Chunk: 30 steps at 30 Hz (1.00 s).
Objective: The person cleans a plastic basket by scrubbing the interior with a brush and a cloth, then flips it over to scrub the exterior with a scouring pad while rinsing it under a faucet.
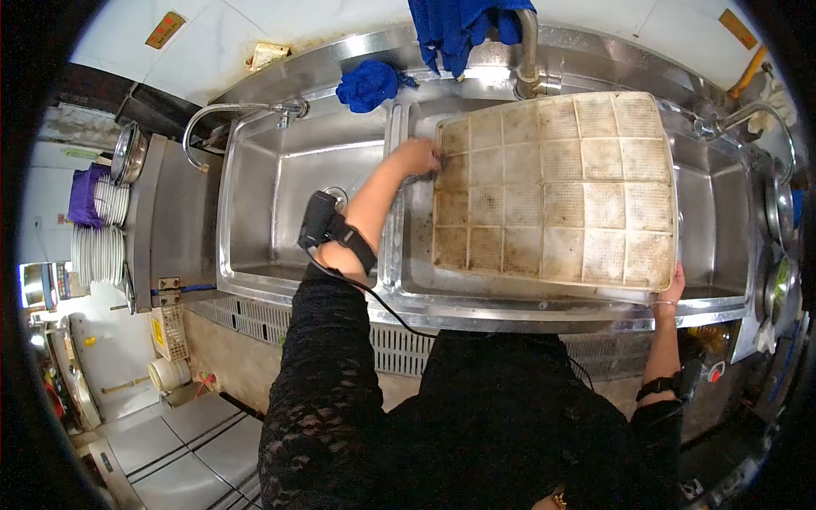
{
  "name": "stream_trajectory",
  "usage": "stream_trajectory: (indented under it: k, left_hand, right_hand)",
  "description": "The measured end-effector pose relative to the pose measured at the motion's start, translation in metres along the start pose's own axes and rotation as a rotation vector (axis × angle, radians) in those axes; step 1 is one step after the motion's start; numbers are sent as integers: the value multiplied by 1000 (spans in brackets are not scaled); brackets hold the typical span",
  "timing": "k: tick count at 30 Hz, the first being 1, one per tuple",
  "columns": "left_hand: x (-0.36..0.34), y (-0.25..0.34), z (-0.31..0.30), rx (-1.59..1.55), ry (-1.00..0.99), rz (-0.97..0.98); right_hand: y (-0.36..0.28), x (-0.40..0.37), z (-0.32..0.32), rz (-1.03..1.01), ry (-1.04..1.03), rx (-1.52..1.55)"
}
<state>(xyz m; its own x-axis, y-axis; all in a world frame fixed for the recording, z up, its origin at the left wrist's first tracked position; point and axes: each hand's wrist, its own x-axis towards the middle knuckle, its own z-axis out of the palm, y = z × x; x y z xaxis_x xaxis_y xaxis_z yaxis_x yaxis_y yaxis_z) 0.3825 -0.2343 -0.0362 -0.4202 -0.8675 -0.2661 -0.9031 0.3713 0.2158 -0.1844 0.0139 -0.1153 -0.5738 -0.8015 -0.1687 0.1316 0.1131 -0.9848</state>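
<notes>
A large, stained, off-white plastic mesh crate (pixel 561 187) with a ribbed grid is held over the middle sink basin (pixel 416 246), its broad face turned up towards me. My left hand (pixel 416 159) is at the crate's left edge, fingers curled, with a small dark thing at the fingertips that I cannot make out. At the near right corner, my right hand (pixel 671 289) grips the crate's rim, its fingers partly hidden behind the plastic. Brown grime marks the grid, heaviest on the left side.
Left of the crate is another basin (pixel 297 195) with a curved tap (pixel 200 127); a third basin (pixel 714 212) lies right. Blue cloths (pixel 367 85) rest behind, one hung over a thick tap pipe (pixel 529 59). Stacked plates (pixel 98 255) stand far left.
</notes>
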Motion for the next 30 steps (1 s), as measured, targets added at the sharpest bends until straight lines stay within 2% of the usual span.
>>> stream_trajectory:
  k: [1,2,4,5,7,9,14,16,17,19,23,25,30]
  left_hand:
    - [-2,-3,-5,-36,-222,96]
    - [-5,0,-4,-37,-222,91]
    - [-12,18,-10,-35,181,-138]
    - [-12,16,0,-38,176,-140]
    - [-15,14,22,-91,422,-92]
    - [-23,20,34,-70,391,-138]
    - [-76,49,46,-69,370,-188]
    - [-89,60,42,-141,245,-367]
    - [-96,63,44,-135,245,-365]
    - [-105,63,50,-174,328,-304]
    - [-69,51,53,-162,440,-315]
    - [-53,43,51,-161,584,-239]
    - [-77,57,64,-156,561,-238]
  right_hand:
    - [2,2,-3,-7,-4,-28]
    - [4,3,-5,-13,-11,-57]
    - [1,2,-3,3,-3,-65]
    - [0,1,-2,18,7,-76]
    - [2,4,-7,-6,-4,-129]
    - [3,3,-8,-30,-20,-177]
    - [1,2,-1,27,-18,-40]
    - [8,7,-6,18,-12,-35]
    - [11,9,-9,6,-7,-39]
    - [7,7,-6,8,-7,-49]
    - [13,10,-13,5,-30,-121]
    - [6,6,-6,14,-15,-116]
    - [0,5,0,34,28,-184]
